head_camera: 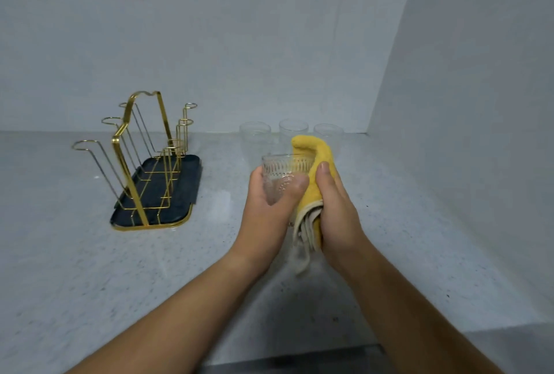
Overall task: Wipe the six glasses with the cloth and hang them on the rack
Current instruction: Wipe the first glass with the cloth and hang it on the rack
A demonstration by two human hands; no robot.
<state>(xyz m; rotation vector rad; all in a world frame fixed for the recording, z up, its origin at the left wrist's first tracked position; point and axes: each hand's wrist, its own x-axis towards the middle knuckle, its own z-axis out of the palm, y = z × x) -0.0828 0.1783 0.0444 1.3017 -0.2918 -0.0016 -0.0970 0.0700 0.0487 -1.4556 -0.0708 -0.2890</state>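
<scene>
**Work in hand.** Patterned glass [284,174], clear with an embossed band, is held upright above the countertop [90,253], right of the rack. Left hand [266,196] grips it, fingers and thumb curled round its lower wall.

**Cloth.** Yellow cloth [310,145] with a pale underside is bunched in the right hand [337,211]. Its fingers close round the folds, and the thumb presses the cloth against the glass's right side. The top fold rises above the rim; a loose tail hangs below both hands.

**Stock waiting.** 3 plain glasses [255,136] stand in a row at the back of the countertop against the wall, just behind the hands. The other 2 of the 6 are not visible, possibly hidden behind the hands and cloth.

**Destination.** Gold wire rack [141,157] stands on a dark tray [187,163], well left of the hands. Its loop-topped prongs carry no glasses.

**Progress.** Judged early: 0 hung, and wiping appears to be under way on glass 1. Left to do: finish this wipe, invert and hang it, then repeat for the other 5.
</scene>
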